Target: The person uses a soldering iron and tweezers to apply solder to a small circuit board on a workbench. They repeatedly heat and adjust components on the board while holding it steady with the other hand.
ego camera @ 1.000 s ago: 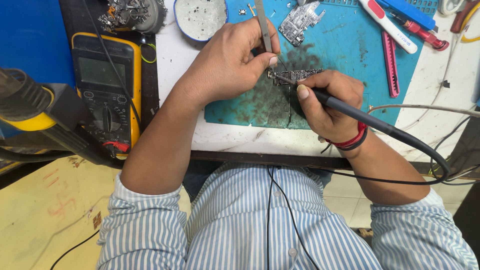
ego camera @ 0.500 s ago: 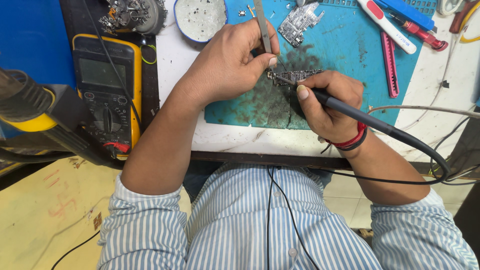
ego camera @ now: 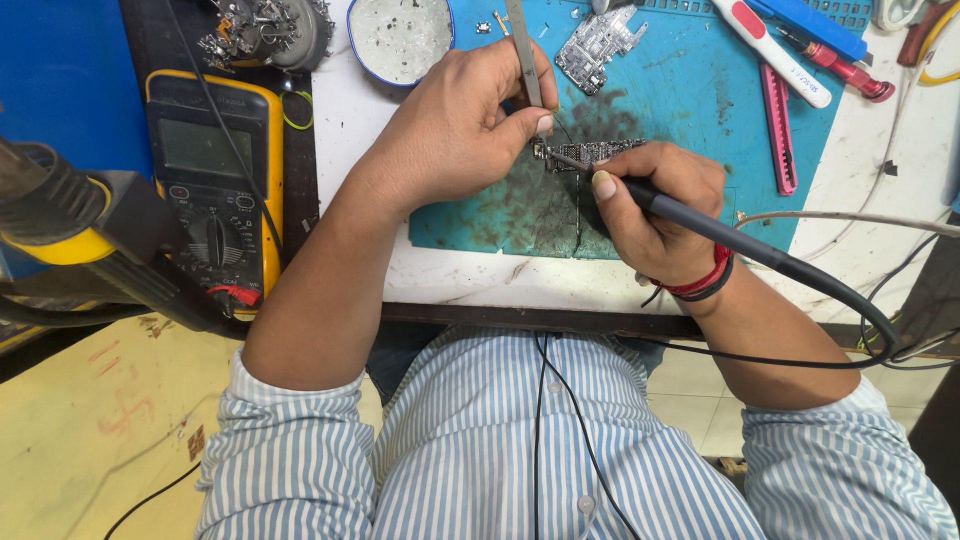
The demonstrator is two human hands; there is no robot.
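Observation:
My left hand (ego camera: 465,125) pinches a pair of metal tweezers (ego camera: 522,50), their tips pointing down at a small circuit board (ego camera: 600,150) lying on the blue work mat (ego camera: 690,110). My right hand (ego camera: 655,205) grips a black soldering iron (ego camera: 740,245) like a pen, its thin tip touching the board's left end. The iron's cable runs off to the right. Part of the board is hidden under my right fingers. A red and black band circles my right wrist.
A second bare circuit board (ego camera: 598,42) lies at the mat's top. A round blue-rimmed dish (ego camera: 400,35) sits left of it. A yellow multimeter (ego camera: 215,180) stands at left, a yellow-black tool (ego camera: 70,225) beside it. Red and white tools (ego camera: 790,60) lie at right.

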